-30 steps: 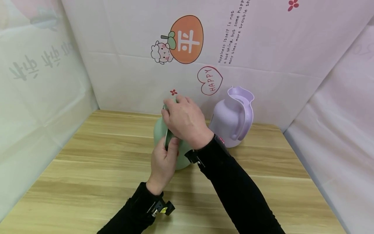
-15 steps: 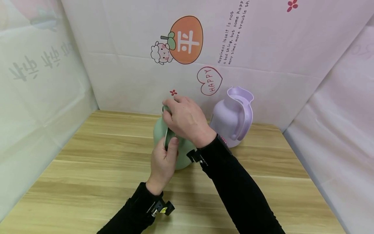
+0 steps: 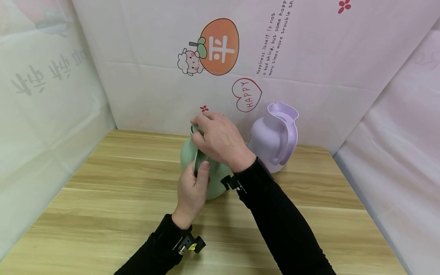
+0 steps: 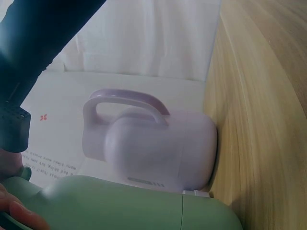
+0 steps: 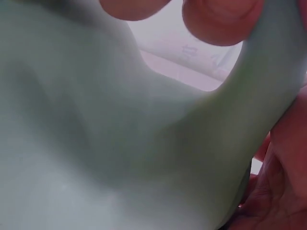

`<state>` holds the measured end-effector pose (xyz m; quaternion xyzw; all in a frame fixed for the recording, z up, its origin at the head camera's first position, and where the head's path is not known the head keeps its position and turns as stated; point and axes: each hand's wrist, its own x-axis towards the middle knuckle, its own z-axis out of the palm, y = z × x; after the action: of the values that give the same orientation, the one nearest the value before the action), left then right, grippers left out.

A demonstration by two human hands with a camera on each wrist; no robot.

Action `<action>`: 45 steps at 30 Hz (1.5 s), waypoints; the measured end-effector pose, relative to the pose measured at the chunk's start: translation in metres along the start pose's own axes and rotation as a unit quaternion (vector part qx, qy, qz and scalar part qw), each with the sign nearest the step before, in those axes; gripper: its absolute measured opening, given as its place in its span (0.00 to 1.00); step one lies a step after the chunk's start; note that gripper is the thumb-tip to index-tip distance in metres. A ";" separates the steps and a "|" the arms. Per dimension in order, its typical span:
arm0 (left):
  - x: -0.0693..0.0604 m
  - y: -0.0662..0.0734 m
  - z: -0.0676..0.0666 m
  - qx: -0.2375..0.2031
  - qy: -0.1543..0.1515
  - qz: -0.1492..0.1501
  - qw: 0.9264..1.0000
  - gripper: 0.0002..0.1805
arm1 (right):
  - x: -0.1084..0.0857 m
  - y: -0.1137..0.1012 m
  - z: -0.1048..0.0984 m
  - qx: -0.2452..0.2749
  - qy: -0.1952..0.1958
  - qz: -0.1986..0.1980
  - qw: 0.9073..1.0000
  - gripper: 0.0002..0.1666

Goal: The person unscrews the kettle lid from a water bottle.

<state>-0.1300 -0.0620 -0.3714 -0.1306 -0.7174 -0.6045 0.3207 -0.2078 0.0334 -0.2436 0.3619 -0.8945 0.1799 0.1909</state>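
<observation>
A green jug (image 3: 187, 153) stands on the wood-grained bench (image 3: 117, 194), toward its far side and a little left of the middle. The person's left hand (image 3: 193, 188) grips the jug's handle (image 3: 199, 159) on the near side, its thumb laid along the handle and pointing to the far side. The right hand (image 3: 221, 139) reaches in from the right, above and beyond the left, with its fingers and thumb curled over the top of the same jug. Whether they hold a lid or only the rim cannot be told, since the hand covers that part.

To the right of the green jug, a purple jug (image 3: 262, 139) stands upright, its handle turned toward the near right. The two jugs are close together; the right hand and wrist hide whether they touch. Both arms are in black sleeves (image 3: 285, 225), with a small black device (image 3: 199, 244) at the left wrist. Along the far side hangs a pale cloth (image 3: 148, 95) printed with an orange fruit (image 3: 223, 46) and a red heart (image 3: 247, 95) reading "HAPPY".
</observation>
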 end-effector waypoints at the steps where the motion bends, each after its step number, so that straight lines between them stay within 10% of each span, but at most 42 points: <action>1: 0.000 0.000 0.000 -0.001 0.000 0.001 1.000 0.20 | 0.000 0.000 0.000 0.002 -0.003 0.001 1.000 0.21; 36: 0.000 0.001 0.000 0.009 0.001 -0.013 1.000 0.19 | 0.007 0.007 -0.001 0.058 -0.055 0.025 0.996 0.22; 45: 0.000 0.000 -0.001 -0.001 0.001 0.001 1.000 0.18 | 0.006 -0.011 -0.002 -0.025 -0.028 0.028 0.999 0.26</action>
<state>-0.1295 -0.0626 -0.3715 -0.1315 -0.7162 -0.6050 0.3221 -0.2033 0.0231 -0.2374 0.3362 -0.9137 0.1524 0.1699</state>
